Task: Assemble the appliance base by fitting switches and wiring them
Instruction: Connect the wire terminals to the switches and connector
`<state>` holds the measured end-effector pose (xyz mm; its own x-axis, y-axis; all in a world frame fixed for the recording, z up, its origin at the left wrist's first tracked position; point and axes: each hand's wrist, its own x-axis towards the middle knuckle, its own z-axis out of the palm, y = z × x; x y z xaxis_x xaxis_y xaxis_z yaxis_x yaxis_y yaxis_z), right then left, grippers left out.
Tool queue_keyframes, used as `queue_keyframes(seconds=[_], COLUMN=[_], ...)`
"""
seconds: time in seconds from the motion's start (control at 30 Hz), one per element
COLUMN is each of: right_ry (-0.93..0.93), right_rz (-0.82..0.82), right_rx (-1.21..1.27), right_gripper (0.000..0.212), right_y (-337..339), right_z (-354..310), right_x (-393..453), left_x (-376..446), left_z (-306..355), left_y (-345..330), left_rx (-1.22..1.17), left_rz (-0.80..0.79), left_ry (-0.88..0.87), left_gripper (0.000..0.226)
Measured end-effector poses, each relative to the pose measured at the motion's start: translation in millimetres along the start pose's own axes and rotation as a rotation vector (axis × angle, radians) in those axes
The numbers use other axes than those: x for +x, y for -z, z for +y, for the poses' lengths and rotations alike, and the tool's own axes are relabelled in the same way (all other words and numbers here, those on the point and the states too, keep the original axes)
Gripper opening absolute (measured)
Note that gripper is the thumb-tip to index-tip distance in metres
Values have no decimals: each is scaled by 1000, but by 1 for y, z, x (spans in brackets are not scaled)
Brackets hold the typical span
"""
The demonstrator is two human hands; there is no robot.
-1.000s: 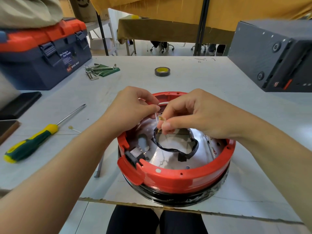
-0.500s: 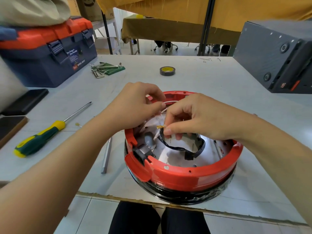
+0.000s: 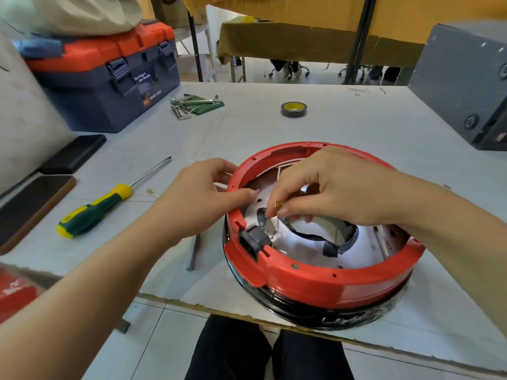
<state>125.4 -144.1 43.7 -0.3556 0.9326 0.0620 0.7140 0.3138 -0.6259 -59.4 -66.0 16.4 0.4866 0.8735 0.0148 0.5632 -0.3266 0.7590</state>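
Left hand [image 3: 203, 198] has shifted to grip the red base rim [image 3: 315, 281]; right fingers [image 3: 285, 211] pinch a brass terminal [image 3: 278, 203], which may slip inside.

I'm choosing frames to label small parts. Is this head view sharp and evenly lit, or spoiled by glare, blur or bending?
Head view: the metal plate inside the red base is blown out to white glare; the brass terminal pinched by the right hand is tiny but legible; the left hand is sharp; the toolbox and speaker box bow at the edges.
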Motion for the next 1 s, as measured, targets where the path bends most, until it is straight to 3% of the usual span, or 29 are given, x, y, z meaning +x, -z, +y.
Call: queue_keyframes(seconds=[0.13, 0.53, 1.0], right_ry=[-19, -6, -2], right_rz=[-67, -22, 34], right_rx=[77, -114, -250], right_gripper=[16, 9, 11], right_y=[0, 2, 0], right_z=[1, 7, 19], right_x=[0, 8, 14], left_x=[6, 42, 56], left_z=[1, 6, -5], left_y=[-3, -16, -33], left_rx=[-104, -258, -551], left_rz=[-17, -173, -178], left_ry=[-23, -99, -100], left_gripper=[24, 30, 29])
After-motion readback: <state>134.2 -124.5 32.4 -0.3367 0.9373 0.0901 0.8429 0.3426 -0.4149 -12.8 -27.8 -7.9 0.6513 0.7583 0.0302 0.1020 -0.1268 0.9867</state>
